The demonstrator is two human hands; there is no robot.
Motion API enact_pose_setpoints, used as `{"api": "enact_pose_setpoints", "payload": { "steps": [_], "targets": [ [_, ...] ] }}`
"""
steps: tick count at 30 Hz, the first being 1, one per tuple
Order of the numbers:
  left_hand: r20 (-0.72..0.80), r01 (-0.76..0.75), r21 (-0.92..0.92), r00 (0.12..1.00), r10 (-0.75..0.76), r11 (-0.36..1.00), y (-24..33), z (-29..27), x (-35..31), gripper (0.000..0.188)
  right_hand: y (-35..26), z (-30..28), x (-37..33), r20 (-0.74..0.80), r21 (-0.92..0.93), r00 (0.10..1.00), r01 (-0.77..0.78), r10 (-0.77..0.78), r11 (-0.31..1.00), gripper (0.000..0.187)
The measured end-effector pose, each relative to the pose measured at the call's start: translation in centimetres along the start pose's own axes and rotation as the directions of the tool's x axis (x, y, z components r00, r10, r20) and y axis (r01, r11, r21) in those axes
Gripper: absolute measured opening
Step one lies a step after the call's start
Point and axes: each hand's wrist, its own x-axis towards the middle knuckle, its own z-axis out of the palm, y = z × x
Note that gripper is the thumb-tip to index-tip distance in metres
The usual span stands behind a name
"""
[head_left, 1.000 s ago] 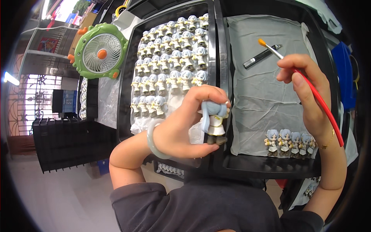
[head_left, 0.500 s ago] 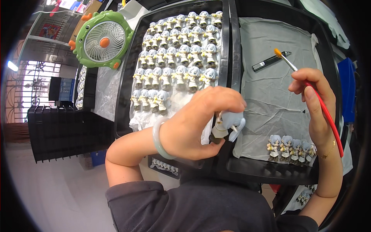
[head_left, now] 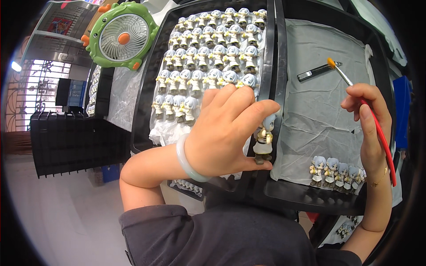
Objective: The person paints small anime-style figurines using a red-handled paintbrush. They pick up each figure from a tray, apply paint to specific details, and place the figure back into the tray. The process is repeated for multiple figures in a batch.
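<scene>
My left hand (head_left: 226,133) pinches a small figurine (head_left: 263,141) between thumb at its feet and finger at its head. The figurine has pale blue hair, a white outfit and dark boots, and stands upright over the rim between two trays. In my right hand (head_left: 370,115) is a paintbrush (head_left: 379,133) with a red handle and orange bristles, its tip pointing up and left. The left black tray (head_left: 144,119) bears rows of like figurines (head_left: 203,57) on white lining. Several more figurines (head_left: 335,173) stand at the near edge of the right tray (head_left: 310,195).
A black-and-silver cutter knife (head_left: 313,72) lies on the right tray's wrinkled lining (head_left: 315,115). A green animal-shaped fan (head_left: 144,53) stands at the far left, above a black ribbed crate (head_left: 80,146). A blue bin (head_left: 401,106) sits at the right edge.
The figurine in my left hand has turned from showing the back of its hair to showing its front side, and is more upright. My right hand still holds the paintbrush.
</scene>
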Motion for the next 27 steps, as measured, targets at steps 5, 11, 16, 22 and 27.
{"api": "enact_pose_setpoints", "payload": {
  "steps": [5,11,16,22,27],
  "targets": [
    [-0.035,-0.008,0.071,0.999,0.01,0.997,0.0,0.2,-0.4,0.074,-0.2,0.0,0.1,0.022,-0.012,1.0,0.005,-0.005,1.0,0.029],
    [0.023,0.028,-0.011,0.999,-0.028,1.0,-1.9,-2.3,0.6,0.066,0.1,-0.1,0.1,0.037,-0.01,0.999,0.016,-0.015,1.0,0.029],
    [0.096,0.389,-0.173,0.921,-0.378,0.905,-6.4,-3.5,-1.3,0.067,-0.2,-0.2,0.1,0.028,0.002,0.999,0.035,-0.035,0.999,0.028],
    [0.256,0.23,0.034,0.939,-0.231,0.973,-7.7,-0.6,-5.7,0.072,-0.1,-0.6,0.0,0.014,-0.103,0.997,0.079,-0.078,0.992,0.029],
    [0.278,0.234,0.327,0.902,-0.33,0.916,-7.0,0.1,-5.9,0.076,-0.4,-0.6,0.1,0.018,-0.109,0.996,0.083,-0.082,0.991,0.029]
  ]
}}
